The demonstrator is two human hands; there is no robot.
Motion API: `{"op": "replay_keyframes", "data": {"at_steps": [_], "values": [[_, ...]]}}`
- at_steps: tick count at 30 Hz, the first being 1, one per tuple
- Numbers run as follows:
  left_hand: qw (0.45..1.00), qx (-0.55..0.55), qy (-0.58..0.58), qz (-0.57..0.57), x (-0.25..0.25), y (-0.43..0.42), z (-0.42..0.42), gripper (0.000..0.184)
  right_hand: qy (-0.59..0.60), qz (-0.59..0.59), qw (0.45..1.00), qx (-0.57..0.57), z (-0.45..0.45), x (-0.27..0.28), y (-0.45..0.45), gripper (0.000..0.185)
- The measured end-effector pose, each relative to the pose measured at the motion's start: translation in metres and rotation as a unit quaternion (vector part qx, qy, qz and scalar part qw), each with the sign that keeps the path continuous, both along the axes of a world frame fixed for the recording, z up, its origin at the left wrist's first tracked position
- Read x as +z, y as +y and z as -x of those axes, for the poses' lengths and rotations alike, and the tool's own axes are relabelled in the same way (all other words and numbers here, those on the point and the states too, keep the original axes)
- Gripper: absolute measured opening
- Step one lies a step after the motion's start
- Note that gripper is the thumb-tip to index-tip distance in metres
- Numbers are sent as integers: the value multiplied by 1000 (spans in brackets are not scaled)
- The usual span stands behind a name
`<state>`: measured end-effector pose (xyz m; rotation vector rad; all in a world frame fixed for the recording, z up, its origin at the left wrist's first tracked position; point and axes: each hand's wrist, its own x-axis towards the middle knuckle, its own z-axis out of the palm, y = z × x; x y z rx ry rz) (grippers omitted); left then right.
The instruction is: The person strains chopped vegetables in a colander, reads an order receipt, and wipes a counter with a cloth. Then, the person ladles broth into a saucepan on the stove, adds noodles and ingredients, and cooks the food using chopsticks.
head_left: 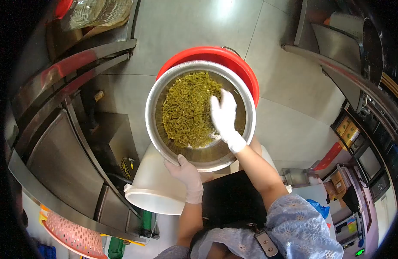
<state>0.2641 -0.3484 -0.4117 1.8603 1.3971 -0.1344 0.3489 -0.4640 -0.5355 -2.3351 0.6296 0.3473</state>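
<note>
You seem mid-mix — right hand (225,116), thumb and fingers parted, at the green pieces (185,110); left hand (187,175) touches the bowl (251,114), grip unclear — next turn likely needs steadying.

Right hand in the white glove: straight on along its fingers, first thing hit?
Likely the heap of chopped green pieces, just ahead of the white-gloved right hand; beyond it, the round silver metal bowl's far side. Depth's unclear: it might pass just over the heap.
</note>
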Motion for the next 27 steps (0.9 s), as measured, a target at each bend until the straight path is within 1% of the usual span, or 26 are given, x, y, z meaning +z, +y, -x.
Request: {"op": "replay_keyframes", "data": {"at_steps": [1,2,4,5,6,8,9,10,12,13,14,15,16,17,18,19,20,22,23,25,27], "values": [[1000,3,0,0,4,-1,-4,43,51,-29,993,-102,12,-5,-10,55],[1000,7,22,18,9,-1,-10,45,101,-57,972,-203,24,-12,-15,55],[998,12,43,36,10,2,-11,47,84,-144,927,-336,34,-19,-16,55],[999,13,35,34,4,4,-5,48,56,-119,939,-317,43,-38,-7,54],[999,14,26,31,0,5,1,49,43,-115,934,-336,44,-56,3,55],[1000,-7,25,15,-8,8,10,49,66,-50,943,-323,13,-49,17,55],[999,-28,23,-2,-11,9,12,49,106,-39,943,-312,-6,-36,23,55],[999,-29,25,-1,-10,9,12,49,110,6,947,-302,-20,-39,35,57],[995,-57,81,-28,-6,5,7,51,151,88,961,-216,-41,-39,54,60],[995,-57,82,-28,1,0,-4,51,129,180,962,-160,-39,-54,67,64],[997,-15,79,1,11,-7,-16,50,136,212,961,-110,-32,-64,73,66],[996,27,78,30,15,-12,-24,51,155,216,961,-77,-33,-60,72,65],[996,26,81,30,10,-13,-19,51,177,220,958,-44,-37,-51,70,64],[998,6,63,12,3,-14,-8,53,181,221,957,-44,-36,-53,67,64],[999,-13,42,-5,2,-14,-8,56,158,206,964,-50,-36,-58,66,59],[999,-13,41,-6,4,-13,-9,56,132,191,971,-57,-36,-62,65,54],[998,-1,60,3,6,-14,-12,56,130,190,971,-56,-36,-65,64,54],[997,10,77,11,7,-12,-15,56,142,142,976,-84,-40,-69,60,41],[997,-5,78,8,5,-11,-13,57,113,170,976,-70,-39,-70,60,31],[996,-20,84,8,0,-10,-5,59,111,165,977,-84,-40,-76,61,30],[998,-27,60,-6,-6,-10,3,62,108,159,977,-95,-38,-81,60,28]]}}
